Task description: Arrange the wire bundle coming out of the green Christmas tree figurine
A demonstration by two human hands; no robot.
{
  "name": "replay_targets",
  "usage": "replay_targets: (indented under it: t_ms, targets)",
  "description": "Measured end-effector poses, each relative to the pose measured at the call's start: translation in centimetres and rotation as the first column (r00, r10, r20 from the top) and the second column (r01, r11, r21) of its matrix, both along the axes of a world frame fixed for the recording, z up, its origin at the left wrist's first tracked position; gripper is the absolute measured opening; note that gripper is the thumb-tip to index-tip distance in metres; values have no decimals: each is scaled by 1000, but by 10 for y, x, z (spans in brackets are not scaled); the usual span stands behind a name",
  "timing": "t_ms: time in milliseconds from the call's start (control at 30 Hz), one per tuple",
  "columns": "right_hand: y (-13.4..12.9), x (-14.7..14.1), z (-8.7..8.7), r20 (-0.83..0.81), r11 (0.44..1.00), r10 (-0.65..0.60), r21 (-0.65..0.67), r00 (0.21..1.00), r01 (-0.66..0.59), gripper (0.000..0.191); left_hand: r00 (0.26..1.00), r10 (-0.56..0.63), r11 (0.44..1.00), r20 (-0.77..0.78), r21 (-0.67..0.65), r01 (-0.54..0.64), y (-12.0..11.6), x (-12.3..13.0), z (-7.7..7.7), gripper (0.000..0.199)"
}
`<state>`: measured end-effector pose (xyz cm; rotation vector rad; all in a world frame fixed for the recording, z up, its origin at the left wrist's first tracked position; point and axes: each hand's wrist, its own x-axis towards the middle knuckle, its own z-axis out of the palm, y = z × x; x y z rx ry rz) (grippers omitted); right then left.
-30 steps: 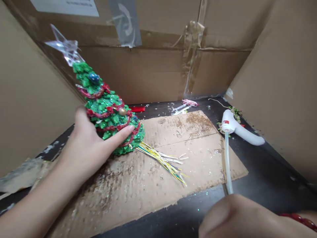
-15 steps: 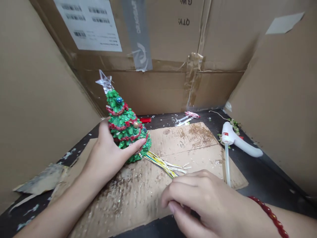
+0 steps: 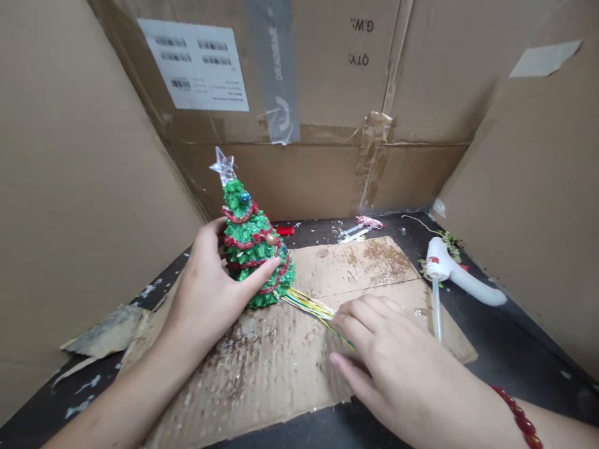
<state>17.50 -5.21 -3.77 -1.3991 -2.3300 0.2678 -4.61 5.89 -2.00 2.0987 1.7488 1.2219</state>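
Observation:
My left hand [image 3: 218, 271] is wrapped round a small green Christmas tree figurine [image 3: 255, 246], which leans with its clear star [image 3: 224, 166] up and to the left. Red garlands and little coloured balls decorate the tree. From its base a bundle of thin yellow, white and green wires [image 3: 309, 304] runs to the right over the cardboard. My right hand [image 3: 381, 355] reaches over the loose wire ends, fingers bent and thumb held apart from them. The far ends of most wires are hidden under its fingers.
A flat cardboard sheet [image 3: 290, 386], flecked with glitter, lies on the dark table. At the right rests a white glue gun [image 3: 449, 271]. Red-and-white string [image 3: 369, 222] and a red object [image 3: 284, 231] lie behind. Cardboard walls [image 3: 318, 178] enclose the back and sides.
My right hand has moved forward onto the wire ends, and its thumb and fingers have parted. My left hand still holds the tree. The whole view has shifted slightly.

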Motion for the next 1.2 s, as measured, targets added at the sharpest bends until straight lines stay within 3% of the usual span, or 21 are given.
replay_targets:
  t_ms: [133,233,433,567,733,900,1067,1200]
  targets:
    - [2,1,-2,58,995,-72,79,996,67,22,999,46,999,14,-11,-46,-4,2,1,83]
    - [3,1,-3,38,993,-65,101,997,61,22,997,27,1000,79,-10,-26,-6,6,8,77]
    - [0,0,3,-111,1000,12,-4,994,-13,21,990,53,997,129,-54,-46,-5,7,14,70]
    - [0,-1,5,-163,998,59,-5,985,-61,24,980,41,997,195,-70,-28,-6,6,16,65]
    - [-1,-1,4,-158,999,45,6,986,-45,27,952,46,999,304,-34,-38,-7,6,22,49]
    - [-1,-1,3,-171,999,43,18,984,-40,26,947,28,997,319,56,-48,-6,4,18,49]
    - [-1,-1,6,-177,999,26,28,984,-21,25,965,22,987,260,148,-62,-6,3,17,41]
    - [-1,0,11,-172,999,-38,-12,984,37,25,999,32,941,1,338,-31,-10,4,23,24]
